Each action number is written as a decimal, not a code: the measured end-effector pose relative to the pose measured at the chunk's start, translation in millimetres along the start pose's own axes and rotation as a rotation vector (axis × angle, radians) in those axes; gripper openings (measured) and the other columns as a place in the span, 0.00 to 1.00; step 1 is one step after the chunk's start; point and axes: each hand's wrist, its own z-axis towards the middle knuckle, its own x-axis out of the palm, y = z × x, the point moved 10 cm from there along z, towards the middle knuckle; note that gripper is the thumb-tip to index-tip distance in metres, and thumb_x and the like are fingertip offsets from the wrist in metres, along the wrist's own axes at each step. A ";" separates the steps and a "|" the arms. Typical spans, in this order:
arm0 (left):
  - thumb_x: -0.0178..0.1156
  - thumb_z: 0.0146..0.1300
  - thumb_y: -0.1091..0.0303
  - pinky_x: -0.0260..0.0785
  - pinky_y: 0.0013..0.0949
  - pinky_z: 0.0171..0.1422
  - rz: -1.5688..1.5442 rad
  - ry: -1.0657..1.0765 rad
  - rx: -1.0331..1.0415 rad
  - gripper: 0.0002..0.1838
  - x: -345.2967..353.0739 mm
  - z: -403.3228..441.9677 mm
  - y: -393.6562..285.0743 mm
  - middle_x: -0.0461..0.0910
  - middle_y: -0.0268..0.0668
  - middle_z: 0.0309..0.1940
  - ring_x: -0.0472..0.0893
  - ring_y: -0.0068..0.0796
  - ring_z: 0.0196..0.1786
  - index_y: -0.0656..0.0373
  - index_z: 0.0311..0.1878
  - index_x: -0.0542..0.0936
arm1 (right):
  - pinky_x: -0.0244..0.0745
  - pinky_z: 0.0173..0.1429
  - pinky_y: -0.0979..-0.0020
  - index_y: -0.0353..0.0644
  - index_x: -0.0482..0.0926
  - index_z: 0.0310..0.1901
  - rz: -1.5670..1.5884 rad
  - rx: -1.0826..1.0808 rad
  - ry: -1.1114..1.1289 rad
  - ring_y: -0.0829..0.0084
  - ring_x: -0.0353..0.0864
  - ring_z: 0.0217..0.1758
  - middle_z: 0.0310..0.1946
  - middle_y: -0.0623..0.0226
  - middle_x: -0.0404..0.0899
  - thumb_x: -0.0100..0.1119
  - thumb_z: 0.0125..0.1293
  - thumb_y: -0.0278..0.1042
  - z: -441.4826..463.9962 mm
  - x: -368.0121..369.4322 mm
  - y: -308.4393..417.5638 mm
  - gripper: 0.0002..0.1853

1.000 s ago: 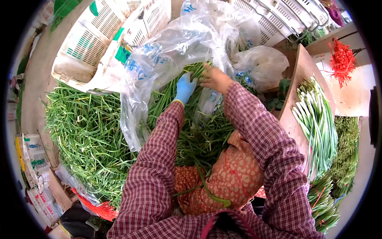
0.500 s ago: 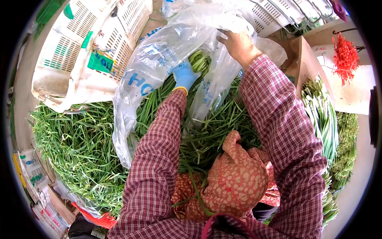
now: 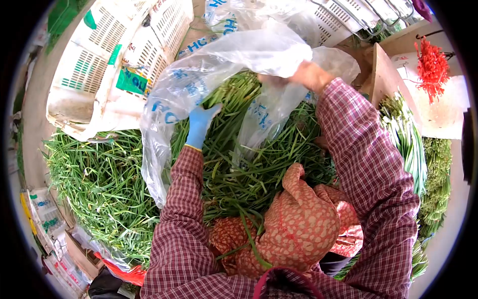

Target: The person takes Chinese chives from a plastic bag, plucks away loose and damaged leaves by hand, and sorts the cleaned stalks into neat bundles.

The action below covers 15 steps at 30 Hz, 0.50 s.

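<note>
My left hand point(image 3: 200, 124), in a blue glove, lies against long green stalks point(image 3: 234, 94) beside the left edge of the bag's mouth. Its thumb is spread away from the fingers, whose tips are partly hidden. My right hand point(image 3: 309, 75) is bare and blurred by motion, closed on the rim of a clear plastic bag point(image 3: 269, 47) with blue print. The bag's mouth gapes over the stalks, and a fold of plastic point(image 3: 261, 122) hangs down between my hands. More loose green stalks point(image 3: 219, 174) are heaped in front of my patterned apron point(image 3: 298, 224).
White plastic crates point(image 3: 79, 65) stand at upper left, above a large heap of loose greens point(image 3: 99, 194). Tied bundles of stalks point(image 3: 406, 139) lie along the right side. Red ties point(image 3: 430, 70) hang near a wooden board point(image 3: 388, 74). A metal rack point(image 3: 368, 25) is at upper right.
My left hand has moved left and down, off the middle of the stalks. My right hand has shifted right and slightly down with the bag's rim, exposing more stalk ends.
</note>
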 end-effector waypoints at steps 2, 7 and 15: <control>0.72 0.48 0.69 0.74 0.30 0.49 -0.499 -0.179 0.334 0.37 -32.2 -14.9 -19.7 0.78 0.43 0.48 0.79 0.30 0.44 0.69 0.62 0.68 | 0.75 0.59 0.66 0.34 0.68 0.63 -0.021 0.334 0.286 0.63 0.79 0.53 0.57 0.54 0.75 0.59 0.64 0.45 -15.2 51.0 22.2 0.30; 0.67 0.49 0.79 0.71 0.30 0.54 -0.620 -0.137 0.493 0.37 -47.7 -47.1 -55.2 0.75 0.38 0.53 0.77 0.28 0.49 0.66 0.65 0.65 | 0.75 0.54 0.62 0.34 0.75 0.55 -0.247 0.154 -0.023 0.58 0.80 0.47 0.44 0.52 0.79 0.64 0.57 0.53 38.8 82.6 17.9 0.32; 0.66 0.48 0.82 0.75 0.26 0.45 -0.745 -0.188 0.472 0.30 -48.8 -44.0 -40.4 0.79 0.39 0.46 0.80 0.25 0.42 0.69 0.58 0.71 | 0.70 0.57 0.56 0.39 0.67 0.57 -0.359 -0.090 -0.704 0.53 0.73 0.54 0.49 0.54 0.69 0.72 0.49 0.51 2.0 86.2 67.1 0.38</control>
